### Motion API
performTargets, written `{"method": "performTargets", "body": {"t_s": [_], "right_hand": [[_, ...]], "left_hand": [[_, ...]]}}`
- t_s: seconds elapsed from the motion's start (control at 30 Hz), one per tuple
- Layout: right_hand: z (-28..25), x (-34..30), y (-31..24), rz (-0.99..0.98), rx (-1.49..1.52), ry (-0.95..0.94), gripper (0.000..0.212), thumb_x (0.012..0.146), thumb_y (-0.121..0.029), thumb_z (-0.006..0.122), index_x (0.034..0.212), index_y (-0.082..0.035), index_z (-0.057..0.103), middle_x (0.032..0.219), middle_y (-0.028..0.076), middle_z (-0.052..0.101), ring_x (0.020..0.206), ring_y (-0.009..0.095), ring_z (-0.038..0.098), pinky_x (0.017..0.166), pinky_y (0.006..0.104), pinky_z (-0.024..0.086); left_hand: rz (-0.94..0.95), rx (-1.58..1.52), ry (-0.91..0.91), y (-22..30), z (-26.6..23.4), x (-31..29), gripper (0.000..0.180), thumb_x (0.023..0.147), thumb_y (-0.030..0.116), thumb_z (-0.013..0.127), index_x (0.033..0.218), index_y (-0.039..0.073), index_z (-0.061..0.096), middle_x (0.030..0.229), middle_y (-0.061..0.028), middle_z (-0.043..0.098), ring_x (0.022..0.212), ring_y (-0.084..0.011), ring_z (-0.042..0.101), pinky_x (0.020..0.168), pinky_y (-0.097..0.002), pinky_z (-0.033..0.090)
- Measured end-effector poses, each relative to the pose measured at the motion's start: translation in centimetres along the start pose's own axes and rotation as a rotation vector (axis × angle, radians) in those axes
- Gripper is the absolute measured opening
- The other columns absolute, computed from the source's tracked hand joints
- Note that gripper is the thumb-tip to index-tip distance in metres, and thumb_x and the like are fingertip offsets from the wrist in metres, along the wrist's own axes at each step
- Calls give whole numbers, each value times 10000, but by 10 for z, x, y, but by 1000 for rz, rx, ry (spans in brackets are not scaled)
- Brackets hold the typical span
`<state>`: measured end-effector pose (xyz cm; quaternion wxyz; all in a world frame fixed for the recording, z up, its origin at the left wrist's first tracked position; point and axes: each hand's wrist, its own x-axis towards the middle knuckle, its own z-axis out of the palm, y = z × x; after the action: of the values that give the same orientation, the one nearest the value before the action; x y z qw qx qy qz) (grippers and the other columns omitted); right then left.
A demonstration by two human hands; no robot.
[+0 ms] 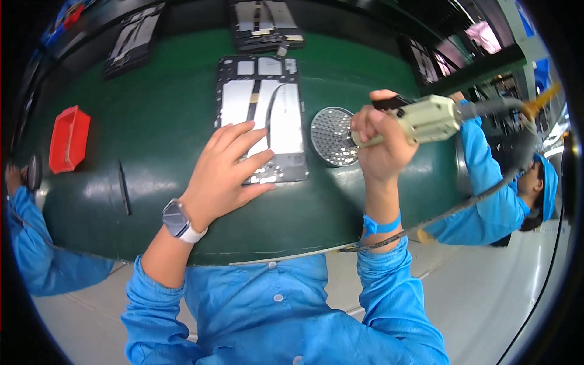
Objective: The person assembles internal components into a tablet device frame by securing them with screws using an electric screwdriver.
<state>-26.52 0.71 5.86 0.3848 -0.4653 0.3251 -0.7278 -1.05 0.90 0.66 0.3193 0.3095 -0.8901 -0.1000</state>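
Dark green and glossy, the worktop [164,121] bends toward the picture's rim, where a blue-sleeved co-worker at the left [42,249] is mostly cut off. At its far edge, 2 dark-framed, silver-backed units, 1 at the upper left [135,36] and 1 at the top [267,24], are cropped or shadowed. Between the person's hands lies a flat, rectangular black-and-silver device panel [285,121]. The left hand [231,155] rests on it with fingers spread, hiding part of its lower left side. The right hand [386,137], to the panel's right, is wrapped around a pale green, corded power screwdriver [429,118]. Its tip is hard to make out against a round, dimpled metal dish [328,137]; whether they touch cannot be told. Well left sit a red plastic tray [69,140] and a thin black stick [124,188].
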Motion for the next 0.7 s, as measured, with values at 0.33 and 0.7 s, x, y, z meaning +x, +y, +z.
{"method": "performTargets", "body": {"t_s": [0.33, 0.7], "right_hand": [[48, -38, 17, 233, 55, -275, 246, 806, 51, 607, 1050, 31, 610, 808, 50, 599, 590, 69, 521, 509, 207, 419], [41, -39, 17, 317, 18, -342, 217, 807, 46, 615, 1018, -5, 623, 857, 40, 610, 679, 67, 547, 590, 213, 455]], "left_hand": [[-32, -38, 50, -4, 6, -1, 528, 597, 227, 869, 1069, 71, 692, 1277, -109, 590, 1251, -335, 522, 998, -466, 439], [-53, -63, 57, -2, 5, 2, 508, 589, 201, 870, 1047, 66, 699, 1237, -98, 602, 1241, -324, 525, 997, -464, 431]]}}
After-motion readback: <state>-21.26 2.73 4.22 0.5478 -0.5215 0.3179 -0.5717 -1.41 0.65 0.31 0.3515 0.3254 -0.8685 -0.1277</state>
